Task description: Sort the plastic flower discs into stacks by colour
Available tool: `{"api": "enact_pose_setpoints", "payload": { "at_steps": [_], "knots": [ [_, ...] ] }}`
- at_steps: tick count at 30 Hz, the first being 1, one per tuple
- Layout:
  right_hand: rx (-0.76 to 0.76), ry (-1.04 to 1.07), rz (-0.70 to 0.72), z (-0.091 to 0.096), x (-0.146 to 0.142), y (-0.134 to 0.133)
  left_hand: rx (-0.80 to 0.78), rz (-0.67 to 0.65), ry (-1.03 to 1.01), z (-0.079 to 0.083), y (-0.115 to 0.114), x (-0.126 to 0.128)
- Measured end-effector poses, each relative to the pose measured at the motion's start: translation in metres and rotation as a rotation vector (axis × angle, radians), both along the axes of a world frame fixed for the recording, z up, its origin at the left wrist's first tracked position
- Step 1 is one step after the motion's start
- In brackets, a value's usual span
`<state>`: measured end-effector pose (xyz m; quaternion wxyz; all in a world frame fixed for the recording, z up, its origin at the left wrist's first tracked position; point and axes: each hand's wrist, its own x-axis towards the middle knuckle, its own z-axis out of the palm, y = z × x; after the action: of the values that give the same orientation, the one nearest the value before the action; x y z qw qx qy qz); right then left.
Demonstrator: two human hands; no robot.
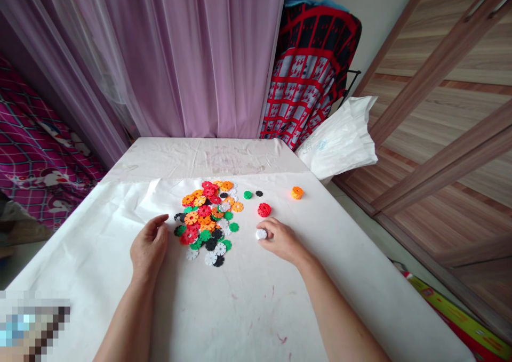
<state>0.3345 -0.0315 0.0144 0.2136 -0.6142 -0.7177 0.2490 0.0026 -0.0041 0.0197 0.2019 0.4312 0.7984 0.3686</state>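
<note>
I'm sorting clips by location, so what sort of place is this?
Probably a room in a home, perhaps a bedroom: purple curtains hang beyond the cloth-covered table, wood-grain doors like a wardrobe's stand at right, and cartoon-patterned fabric shows at left.

The heaped notched discs [204, 211] mix red, orange, green, black and white. The orange stack [297, 193], red stack [264, 210], green stack [247, 195] and white stack [261, 234] are single-coloured. The bench [236, 314] is white, streaked reddish; the curtain [200, 58], mauve; the far cloth [298, 87], red-gridded.

L hand [149, 244] & R hand [282, 239] bare, tapered forearms [334, 300] ditto.
</note>
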Motion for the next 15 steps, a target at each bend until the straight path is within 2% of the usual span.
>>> {"api": "enact_pose_setpoints", "payload": {
  "at_steps": [15],
  "knots": [
    [0.026, -0.143, -0.016, 0.0064, -0.0052, -0.0040, 0.028, -0.009, 0.005, -0.0057, 0.0006, -0.0014]
  ]
}}
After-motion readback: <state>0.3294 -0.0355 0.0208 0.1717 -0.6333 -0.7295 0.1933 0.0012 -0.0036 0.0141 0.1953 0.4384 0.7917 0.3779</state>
